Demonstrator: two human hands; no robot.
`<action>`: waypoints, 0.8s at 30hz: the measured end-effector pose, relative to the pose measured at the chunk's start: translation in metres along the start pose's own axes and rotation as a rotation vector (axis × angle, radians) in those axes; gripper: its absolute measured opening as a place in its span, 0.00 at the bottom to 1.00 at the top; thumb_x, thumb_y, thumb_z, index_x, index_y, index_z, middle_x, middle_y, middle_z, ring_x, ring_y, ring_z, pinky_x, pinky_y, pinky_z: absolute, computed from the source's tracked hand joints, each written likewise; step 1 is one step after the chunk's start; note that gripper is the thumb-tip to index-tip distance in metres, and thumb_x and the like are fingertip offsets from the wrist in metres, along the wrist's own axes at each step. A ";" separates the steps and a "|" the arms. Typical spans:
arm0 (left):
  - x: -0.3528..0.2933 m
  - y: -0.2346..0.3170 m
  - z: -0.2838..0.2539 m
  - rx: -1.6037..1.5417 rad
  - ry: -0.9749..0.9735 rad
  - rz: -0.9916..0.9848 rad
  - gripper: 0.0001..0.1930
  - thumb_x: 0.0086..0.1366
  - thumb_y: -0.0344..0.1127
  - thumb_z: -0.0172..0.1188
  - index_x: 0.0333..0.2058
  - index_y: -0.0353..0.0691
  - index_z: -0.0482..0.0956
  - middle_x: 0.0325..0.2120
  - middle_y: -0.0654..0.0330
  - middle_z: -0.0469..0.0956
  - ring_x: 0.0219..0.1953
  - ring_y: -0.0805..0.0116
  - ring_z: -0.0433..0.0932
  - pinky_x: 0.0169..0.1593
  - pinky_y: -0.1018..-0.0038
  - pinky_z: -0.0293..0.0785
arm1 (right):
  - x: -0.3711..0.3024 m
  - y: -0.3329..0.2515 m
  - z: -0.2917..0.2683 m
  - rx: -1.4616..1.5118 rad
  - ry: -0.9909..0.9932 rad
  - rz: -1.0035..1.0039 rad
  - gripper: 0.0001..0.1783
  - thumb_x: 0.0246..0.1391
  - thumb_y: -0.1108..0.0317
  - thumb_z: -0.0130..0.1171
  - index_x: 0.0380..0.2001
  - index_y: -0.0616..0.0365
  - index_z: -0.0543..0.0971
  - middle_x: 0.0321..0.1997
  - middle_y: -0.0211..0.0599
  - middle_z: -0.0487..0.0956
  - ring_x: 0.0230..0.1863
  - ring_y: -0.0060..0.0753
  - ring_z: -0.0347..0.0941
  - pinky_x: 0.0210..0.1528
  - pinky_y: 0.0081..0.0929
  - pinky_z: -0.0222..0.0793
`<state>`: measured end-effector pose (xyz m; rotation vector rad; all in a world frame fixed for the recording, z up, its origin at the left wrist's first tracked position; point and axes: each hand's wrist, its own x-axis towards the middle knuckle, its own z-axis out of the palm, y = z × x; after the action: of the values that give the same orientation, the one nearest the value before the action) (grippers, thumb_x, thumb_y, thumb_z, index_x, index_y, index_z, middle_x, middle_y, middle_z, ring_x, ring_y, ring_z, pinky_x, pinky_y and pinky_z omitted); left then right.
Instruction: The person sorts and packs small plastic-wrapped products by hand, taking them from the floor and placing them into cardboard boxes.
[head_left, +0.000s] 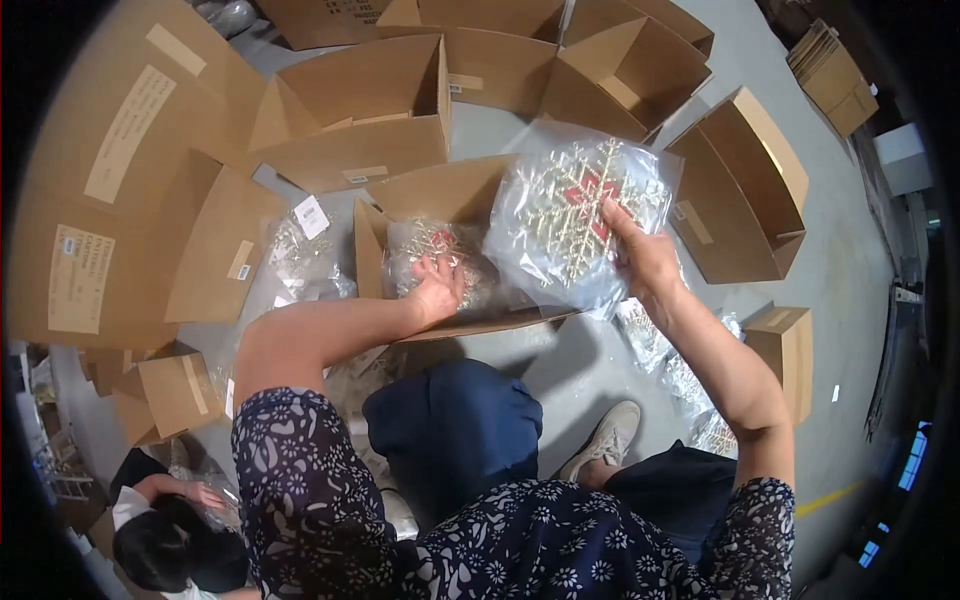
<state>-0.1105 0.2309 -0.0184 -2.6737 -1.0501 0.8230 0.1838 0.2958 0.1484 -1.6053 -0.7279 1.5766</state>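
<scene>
In my right hand (645, 255) I hold up a snowflake ornament (570, 215) packed in a clear plastic bag. The ornament is gold and glittery with a red centre; my thumb lies across its front and the other fingers are hidden behind. An open cardboard box (460, 185) stands in front of my knees, partly behind this bag. Inside its left end lies another bagged gold snowflake (415, 240) with some red. My left hand (437, 290) reaches in over the near wall, its fingers apart and resting on that bag.
Several open cardboard boxes (400, 150) curve around the far side. Bagged ornaments (300, 245) lie on the floor at left, and more (690, 385) beside my right leg. A tall carton (60, 250) rises at far left. Another person (170, 530) crouches at lower left.
</scene>
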 end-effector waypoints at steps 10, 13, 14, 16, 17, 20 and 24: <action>0.017 0.011 0.009 -0.309 0.320 -0.091 0.24 0.64 0.38 0.46 0.57 0.33 0.65 0.54 0.26 0.60 0.48 0.20 0.65 0.39 0.30 0.65 | -0.001 0.023 -0.007 -0.100 0.093 -0.161 0.30 0.43 0.55 0.71 0.46 0.58 0.72 0.34 0.29 0.78 0.27 0.20 0.71 0.20 0.19 0.63; 0.025 0.010 0.022 -0.275 0.469 -0.092 0.24 0.63 0.39 0.46 0.56 0.34 0.66 0.55 0.29 0.60 0.46 0.21 0.66 0.39 0.31 0.65 | 0.004 0.031 -0.019 -0.010 0.046 -0.198 0.32 0.45 0.56 0.70 0.49 0.59 0.69 0.38 0.34 0.79 0.30 0.21 0.74 0.20 0.18 0.66; 0.035 0.009 0.021 -0.229 0.371 -0.029 0.24 0.63 0.40 0.46 0.57 0.36 0.66 0.55 0.31 0.61 0.46 0.21 0.67 0.38 0.32 0.66 | 0.007 0.033 -0.025 0.003 0.062 -0.207 0.31 0.45 0.56 0.70 0.48 0.60 0.70 0.38 0.33 0.79 0.29 0.20 0.73 0.20 0.17 0.65; 0.039 0.011 0.049 -0.038 0.293 0.031 0.24 0.63 0.39 0.44 0.58 0.41 0.65 0.55 0.35 0.62 0.47 0.22 0.67 0.34 0.32 0.68 | 0.010 0.031 -0.020 0.011 0.066 -0.212 0.29 0.46 0.58 0.70 0.47 0.61 0.72 0.38 0.33 0.79 0.28 0.19 0.73 0.20 0.17 0.65; 0.039 0.017 0.066 -0.039 0.287 0.034 0.24 0.63 0.39 0.44 0.58 0.41 0.65 0.55 0.35 0.62 0.47 0.22 0.67 0.34 0.32 0.68 | 0.011 0.032 -0.018 0.014 0.065 -0.206 0.29 0.46 0.58 0.70 0.47 0.61 0.72 0.38 0.33 0.79 0.28 0.19 0.73 0.20 0.17 0.65; 0.033 0.026 0.075 -0.054 0.340 -0.030 0.25 0.63 0.37 0.43 0.60 0.43 0.62 0.59 0.38 0.58 0.49 0.19 0.65 0.34 0.33 0.72 | 0.007 0.029 -0.016 -0.030 0.095 -0.196 0.29 0.45 0.57 0.70 0.46 0.60 0.72 0.36 0.32 0.79 0.28 0.19 0.73 0.20 0.17 0.65; 0.031 0.013 0.062 -0.135 0.219 0.065 0.27 0.63 0.37 0.46 0.62 0.43 0.59 0.60 0.38 0.55 0.48 0.17 0.65 0.34 0.35 0.73 | 0.010 0.035 -0.016 -0.106 0.076 -0.233 0.27 0.45 0.61 0.71 0.45 0.60 0.72 0.33 0.32 0.79 0.27 0.20 0.73 0.19 0.18 0.65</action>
<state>-0.1182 0.2388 -0.0880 -2.8430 -1.0034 0.4696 0.1970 0.2831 0.1129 -1.5835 -0.9339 1.3223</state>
